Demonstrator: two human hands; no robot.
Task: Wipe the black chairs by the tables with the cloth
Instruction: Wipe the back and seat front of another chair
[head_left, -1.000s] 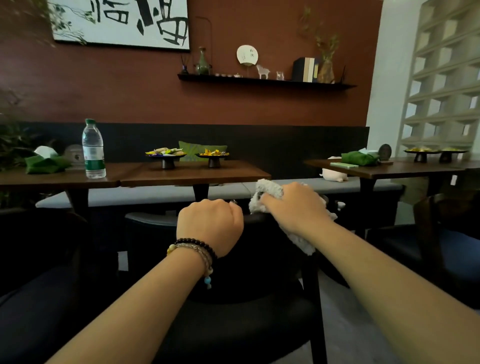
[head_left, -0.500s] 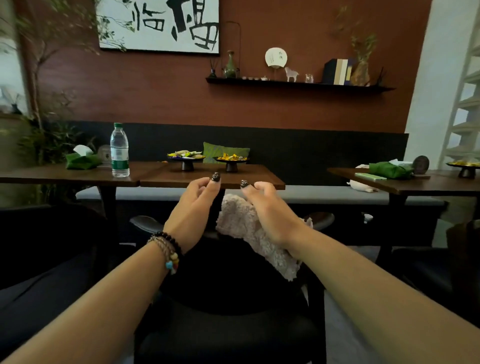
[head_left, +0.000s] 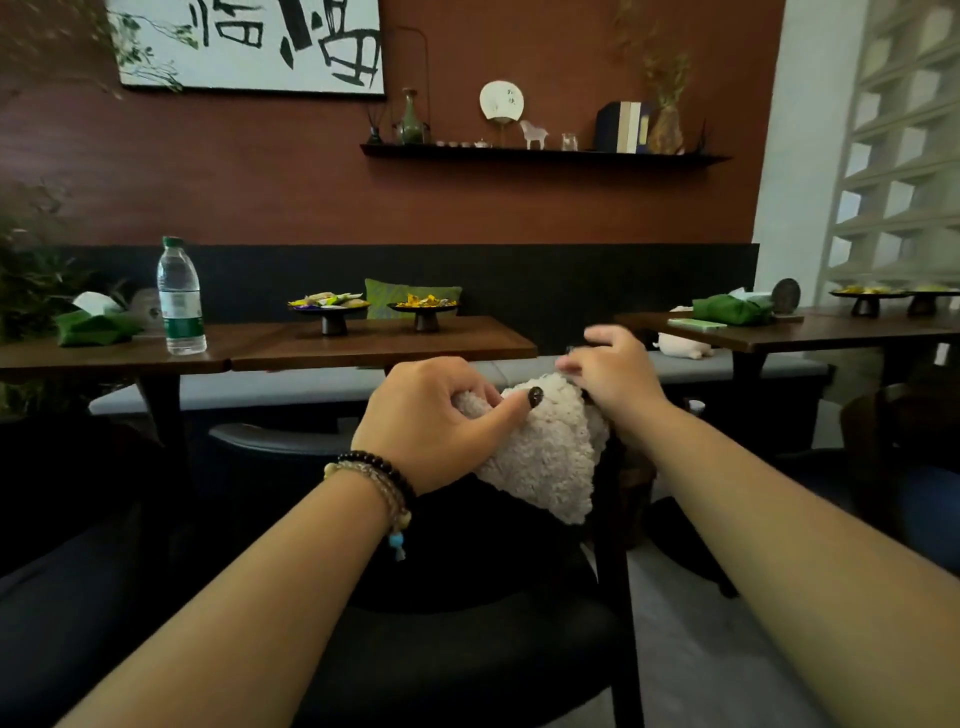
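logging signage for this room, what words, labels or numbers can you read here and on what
Nothing reads clearly enough to quote.
White wall painting with black brush calligraphy: large characters, cropped by the frame and not legible.
Clear plastic water bottle with green label: label print too small.
Round white paper fan on the dark shelf: small dark marks, too blurred.
Books on the shelf: no readable spine text.

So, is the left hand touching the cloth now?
Touching. The head view shows the left hand gripping the cloth, its thumb pressed across the fluffy fabric.
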